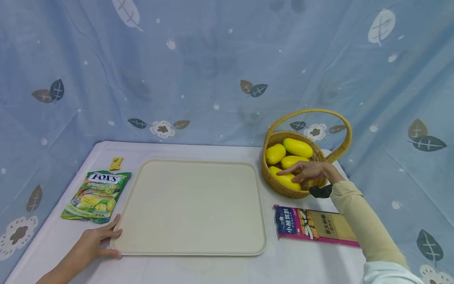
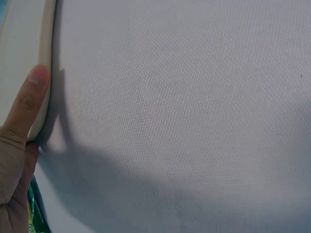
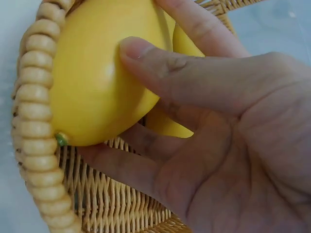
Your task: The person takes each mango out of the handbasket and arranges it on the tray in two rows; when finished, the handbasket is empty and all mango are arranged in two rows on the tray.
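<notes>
In the head view my right hand is in the wicker basket, at the nearest of several yellow mangoes. The right wrist view shows its thumb on top of that mango and other fingers around its underside, gripping it. The mango lies against the basket's rim, its green stem end toward it. My left hand holds the near left corner of a cream tray. Its thumb lies along the tray's rim in the left wrist view, with the other fingers partly hidden.
A green Fox's candy bag lies left of the tray, a small yellow wrapped candy behind it. On the right, a long pasta packet lies in front of the basket, partly under the right forearm. The basket's tall handle arches above it.
</notes>
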Available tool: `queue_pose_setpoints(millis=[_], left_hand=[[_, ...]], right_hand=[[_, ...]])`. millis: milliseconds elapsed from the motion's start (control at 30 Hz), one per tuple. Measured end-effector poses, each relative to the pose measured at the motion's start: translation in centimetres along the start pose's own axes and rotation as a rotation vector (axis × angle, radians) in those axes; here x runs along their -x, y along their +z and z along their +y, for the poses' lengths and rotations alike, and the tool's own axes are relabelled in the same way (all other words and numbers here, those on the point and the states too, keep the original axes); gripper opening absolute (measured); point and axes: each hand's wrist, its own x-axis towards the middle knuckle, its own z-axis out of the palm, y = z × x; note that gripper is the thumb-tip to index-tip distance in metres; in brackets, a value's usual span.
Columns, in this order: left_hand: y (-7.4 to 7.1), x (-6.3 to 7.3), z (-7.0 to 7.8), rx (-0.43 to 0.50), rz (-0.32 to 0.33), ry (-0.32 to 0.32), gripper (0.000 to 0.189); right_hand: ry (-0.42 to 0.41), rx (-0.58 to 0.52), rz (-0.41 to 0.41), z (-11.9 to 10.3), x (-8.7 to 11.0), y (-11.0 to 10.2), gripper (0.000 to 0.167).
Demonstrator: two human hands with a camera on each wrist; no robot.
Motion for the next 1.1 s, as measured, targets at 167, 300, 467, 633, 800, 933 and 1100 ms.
queue_pose_setpoints(millis=[167, 300, 467, 633, 800, 933, 1100], left_hand=[[0.1, 0.1, -0.2, 0.028, 0.059, 0.058, 0.071], [0.0, 0.0, -0.2, 0.028, 0.065, 0.049, 0.07], [0.1, 0.1, -0.2, 0.011, 0.086, 0.068, 0.071], [0.4, 0.3, -0.1, 0.005, 0.073, 0.058, 0.07], [0.4, 0.3, 0.1, 0.003, 0.043, 0.009, 0.071], [0.3, 0.3, 0.2, 0.01, 0.023, -0.002, 0.071], [0.1, 0.4, 0.3, 0.003, 0.017, -0.001, 0.071]], right_hand=[[-0.005, 0.003, 0.019, 0.3, -0.1, -0.3, 0.045], [-0.006, 0.011, 0.002, 0.1, -0.1, -0.6, 0.046], [0.005, -0.02, -0.029, -0.1, -0.5, -0.4, 0.047], [0.041, -0.024, -0.003, 0.2, -0.4, -0.4, 0.048], [0.03, -0.004, 0.038, 0.6, 0.3, -0.5, 0.05], [-0.013, -0.021, 0.079, 0.8, 0.8, -0.6, 0.052], [-0.104, -0.062, 0.137, 1.4, 1.2, -0.4, 0.054]])
